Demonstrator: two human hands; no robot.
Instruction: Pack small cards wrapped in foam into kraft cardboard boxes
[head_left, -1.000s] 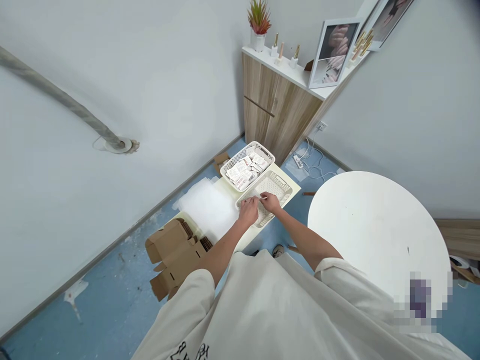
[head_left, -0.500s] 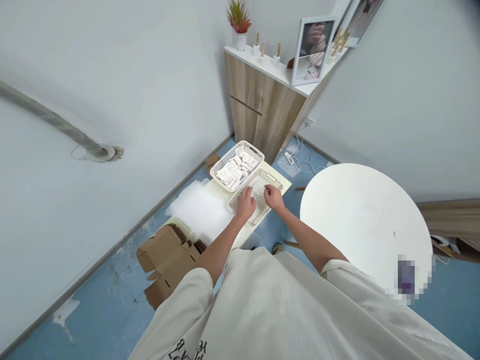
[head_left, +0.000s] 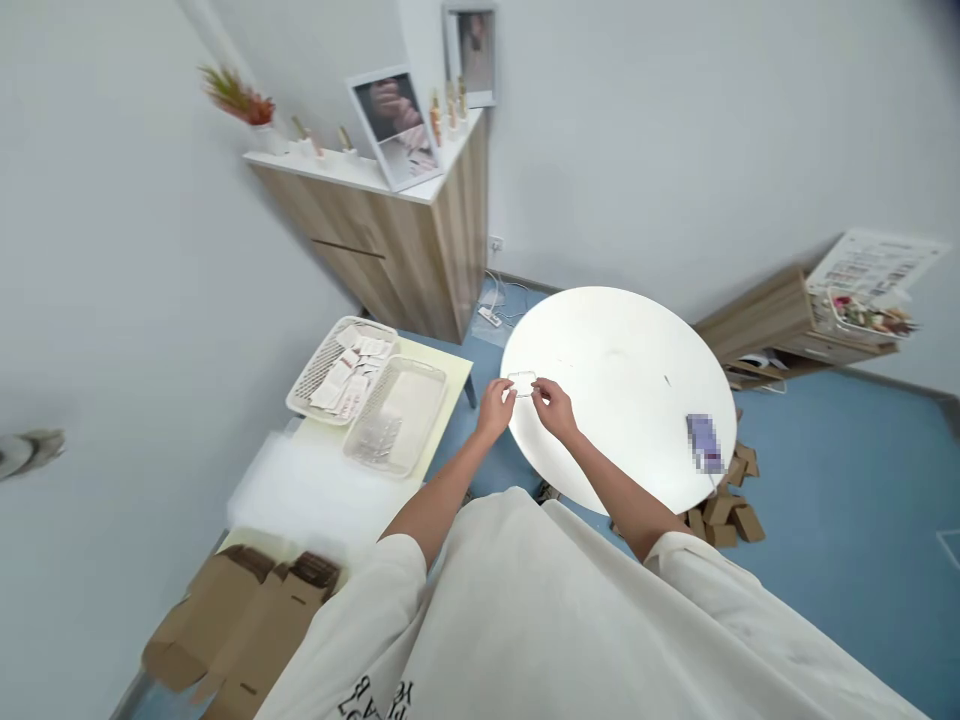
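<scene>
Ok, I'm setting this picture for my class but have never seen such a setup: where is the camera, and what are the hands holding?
No machine here: a person wears one camera on the head, looking down at their own bare hands. The left hand and right hand together hold a small clear packet over the near edge of a round white table. Left of it, a low yellow table carries a basket of paper packets and a second basket beside it. At the lower left lie cardboard boxes.
</scene>
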